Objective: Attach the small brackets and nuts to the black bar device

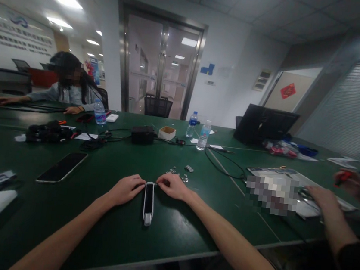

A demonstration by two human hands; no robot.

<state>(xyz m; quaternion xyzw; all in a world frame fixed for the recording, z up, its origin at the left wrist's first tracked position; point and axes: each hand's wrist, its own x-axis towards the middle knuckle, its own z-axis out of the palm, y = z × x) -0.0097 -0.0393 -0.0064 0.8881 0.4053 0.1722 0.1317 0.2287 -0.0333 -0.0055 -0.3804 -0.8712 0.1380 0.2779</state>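
Observation:
A slim white device with a long black face [148,203] lies lengthwise on the green table between my hands. My left hand [126,188] is closed, thumb and fingers pressed together at the device's upper left corner. On the other side my right hand [173,185] pinches by the upper right corner. Whatever is between the fingertips of either hand is too small to make out. Just beyond my right hand lie several small metal links [186,179] and a small silvery cluster of parts [189,169].
A black phone [62,167] lies left. Farther back are a small open box [167,133], a black adapter [142,134], cables and water bottles [204,135]. At right, a co-worker's hands [322,199] are over a flat silvery panel [295,176]. Another person sits back left.

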